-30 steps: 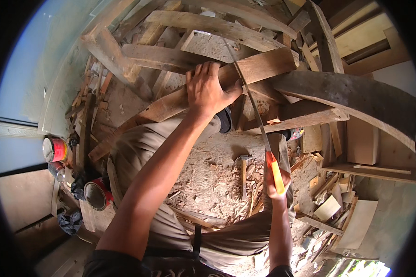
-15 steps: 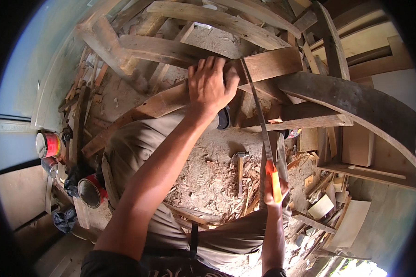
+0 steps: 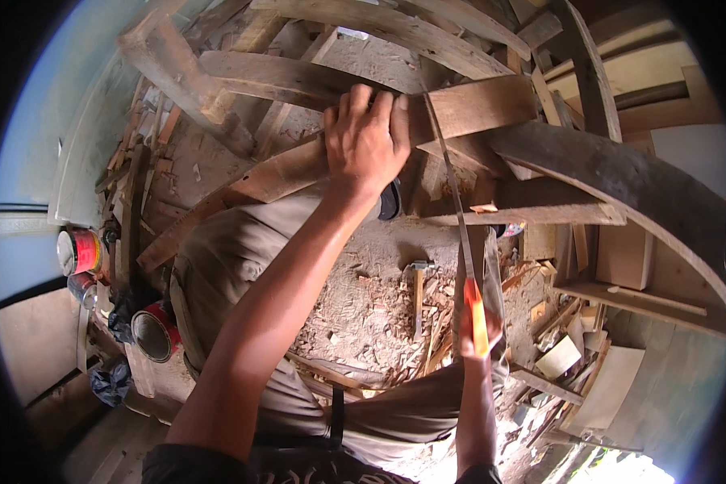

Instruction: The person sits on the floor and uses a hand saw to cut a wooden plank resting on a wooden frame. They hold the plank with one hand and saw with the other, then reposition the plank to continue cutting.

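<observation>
A long brown wooden plank runs from the lower left up to the right, over my raised knee. My left hand presses on it from above, fingers curled over its far edge and the thumb lying along its face. Just right of that hand, the thin blade of a handsaw crosses the plank, its tip showing past the far edge. My right hand is closed round the saw's orange handle, low and to the right; the handle partly hides its fingers.
A curved dark timber and several crossed beams surround the plank at the far side and right. A hammer lies on the dusty ground among wood chips. Paint cans stand at the left. Offcuts are scattered at the right.
The saw has slid forward a little, so more of its tip shows beyond the plank's far edge. My left hand stays on the plank, and the view has shifted slightly.
</observation>
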The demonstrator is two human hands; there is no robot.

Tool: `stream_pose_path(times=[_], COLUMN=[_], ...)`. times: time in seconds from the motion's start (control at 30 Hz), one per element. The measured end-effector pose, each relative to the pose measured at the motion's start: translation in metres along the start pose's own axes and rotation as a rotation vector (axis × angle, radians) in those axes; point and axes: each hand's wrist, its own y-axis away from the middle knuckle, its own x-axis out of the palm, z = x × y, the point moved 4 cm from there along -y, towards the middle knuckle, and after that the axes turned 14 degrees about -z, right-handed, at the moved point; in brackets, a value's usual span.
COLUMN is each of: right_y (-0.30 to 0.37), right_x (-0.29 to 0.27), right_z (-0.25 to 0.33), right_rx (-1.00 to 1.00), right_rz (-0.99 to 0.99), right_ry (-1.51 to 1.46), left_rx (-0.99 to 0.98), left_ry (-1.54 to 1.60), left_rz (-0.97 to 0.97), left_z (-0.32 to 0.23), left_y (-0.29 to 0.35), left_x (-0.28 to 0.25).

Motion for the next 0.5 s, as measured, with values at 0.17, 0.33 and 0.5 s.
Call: stream_pose_path(times=[0.17,0.33,0.5], right_y=[-0.066,-0.116,-0.023], right_x=[0.037,0.063,0.002], right_z=[0.024,0.036,0.011], right_rx=[-0.081,-0.037,0.038], right_rz=[-0.08,-0.084,0.021], right_ry=[-0.113,-0.374,-0.097], left_rx=[-0.01,0.026,0.002], left_ry=[-0.007,0.009,0.002], left_rz=[0.007,0.017,-0.018], left_z=[-0.003,-0.005,0.001], left_y=[-0.001,-0.002,-0.001], left_x=[0.001,0.0,-0.001])
